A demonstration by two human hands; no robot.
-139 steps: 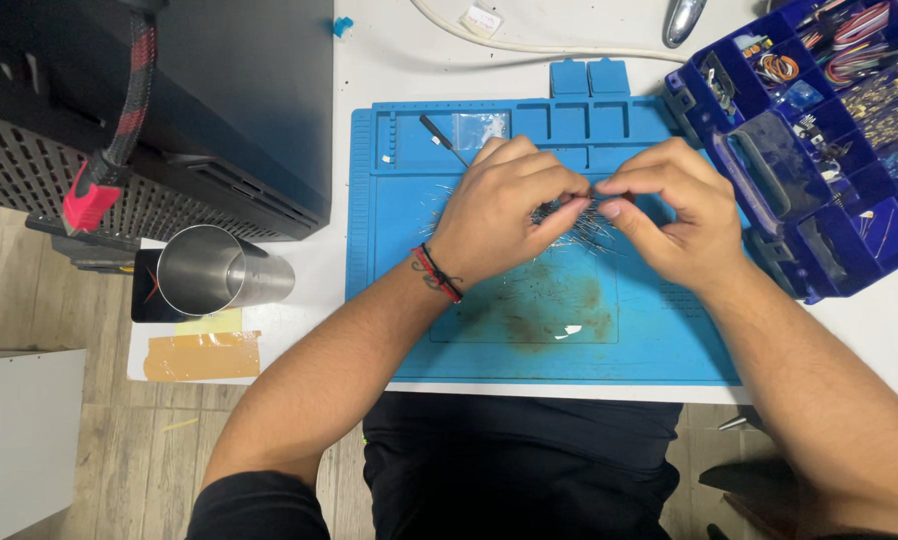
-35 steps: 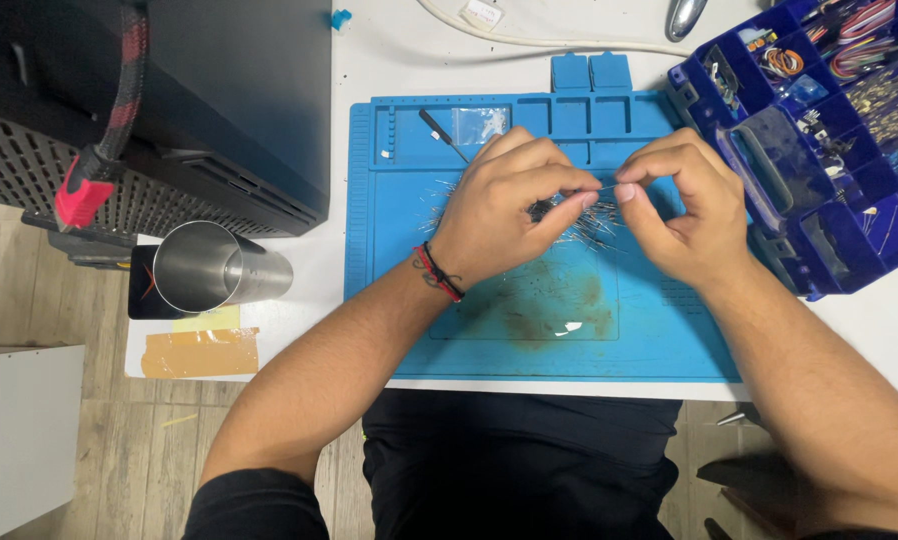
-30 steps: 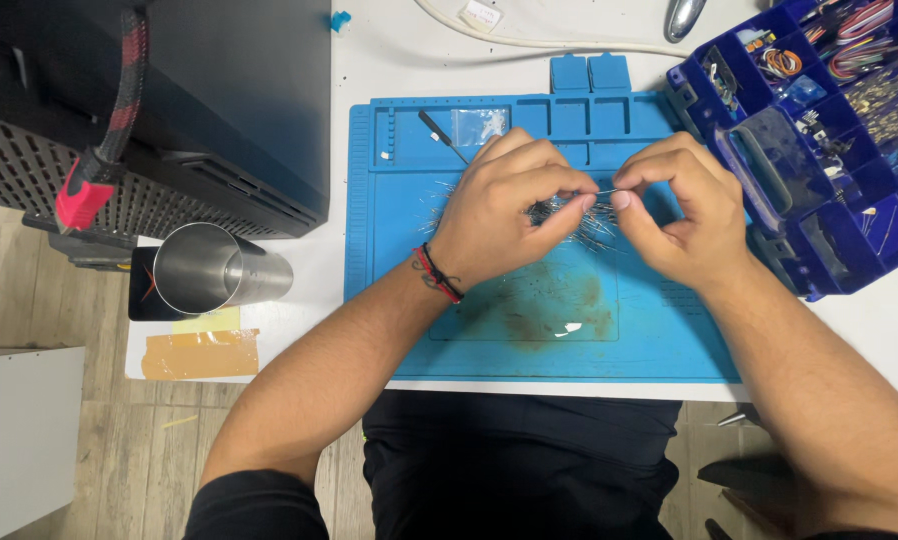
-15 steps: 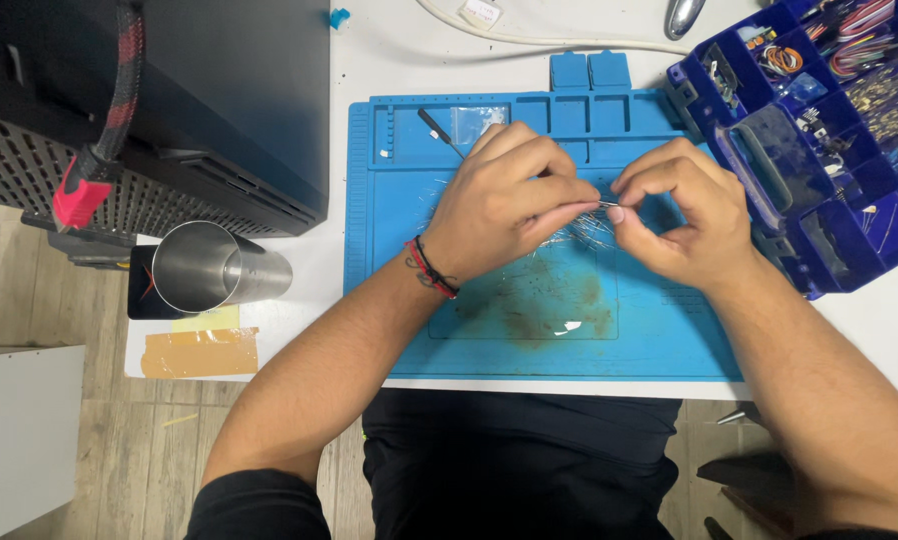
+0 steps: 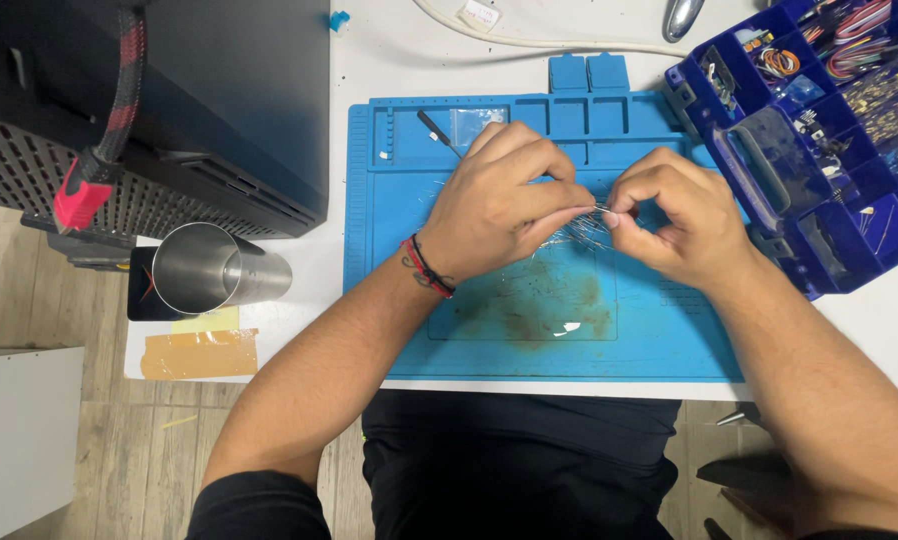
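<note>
Over a blue work mat, my left hand and my right hand meet fingertip to fingertip. Both pinch a bundle of thin metal wire leads, which fans out below the fingers. The left wrist wears a red and black band. Part of the bundle is hidden by the fingers. A small dark tool lies in a recess at the mat's top, just above my left hand.
A blue compartment box with small electronic parts stands at the right. A black machine with a braided cable fills the upper left. A steel cup and tape strips lie left of the mat. A white cable runs along the back.
The hands have stayed over the mat's middle; my right fingers have closed in toward the left fingertips on the wire bundle. Nothing else moved.
</note>
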